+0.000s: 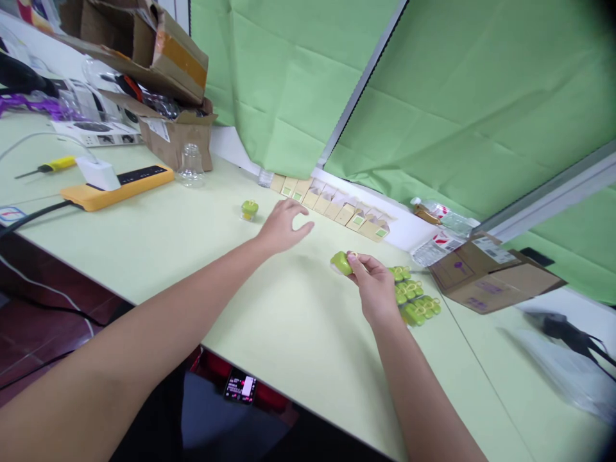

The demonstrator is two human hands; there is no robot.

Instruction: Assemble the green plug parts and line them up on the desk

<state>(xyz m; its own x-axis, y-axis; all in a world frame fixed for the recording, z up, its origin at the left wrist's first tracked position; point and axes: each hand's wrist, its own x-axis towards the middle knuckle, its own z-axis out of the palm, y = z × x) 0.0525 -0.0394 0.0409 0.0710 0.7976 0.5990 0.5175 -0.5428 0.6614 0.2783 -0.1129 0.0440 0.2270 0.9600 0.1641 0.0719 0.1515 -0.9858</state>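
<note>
Between the thumb and fingers of my right hand (373,282) is a small green container (341,263) with a yellowish loop, held above the table. My left hand (285,226) is in front of the row of small boxes, thumb and fingers apart and nothing between them. To its left, a similar green-topped container (249,209) with something yellow inside stands alone on the table. A cluster of more green containers (414,300) with yellow loops sits beyond my right wrist, which partly hides it. Several small tan boxes (332,203) line the back edge.
On the left lie an orange power strip (120,186) with a white plug, a yellow screwdriver (58,164) and a clear jar (191,168). Cardboard boxes (180,138) are stacked behind. A cardboard box (486,273) and plastic bottles (445,218) stand at right. Green curtains (289,83) hang behind.
</note>
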